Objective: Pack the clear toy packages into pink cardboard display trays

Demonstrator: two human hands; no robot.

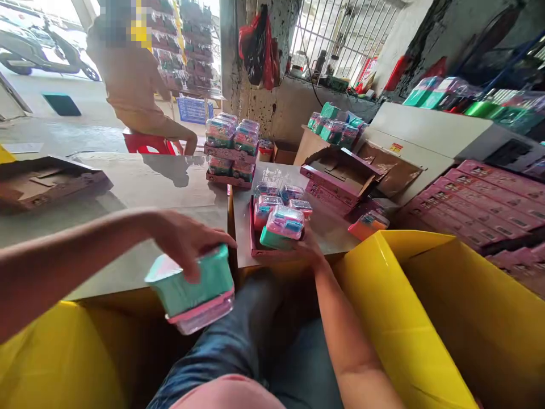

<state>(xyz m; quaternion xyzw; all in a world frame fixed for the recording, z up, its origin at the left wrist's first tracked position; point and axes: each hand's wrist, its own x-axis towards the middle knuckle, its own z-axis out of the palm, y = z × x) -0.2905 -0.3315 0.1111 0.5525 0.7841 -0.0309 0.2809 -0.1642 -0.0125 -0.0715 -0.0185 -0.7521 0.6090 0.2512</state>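
My left hand grips a teal box from above, its pink-rimmed clear lid facing down over my lap at the table's front edge. My right hand holds another teal box by its right side, with its clear and pink lid facing up. That box is over the front of a pink tray, where several clear-lidded boxes stand behind it. The fingers of my right hand are partly hidden by the box.
Two stacked trays of boxes stand behind. Cardboard trays lie at left and right. Yellow bins flank my legs. Pink cartons are stacked at right. A person sits beyond the table.
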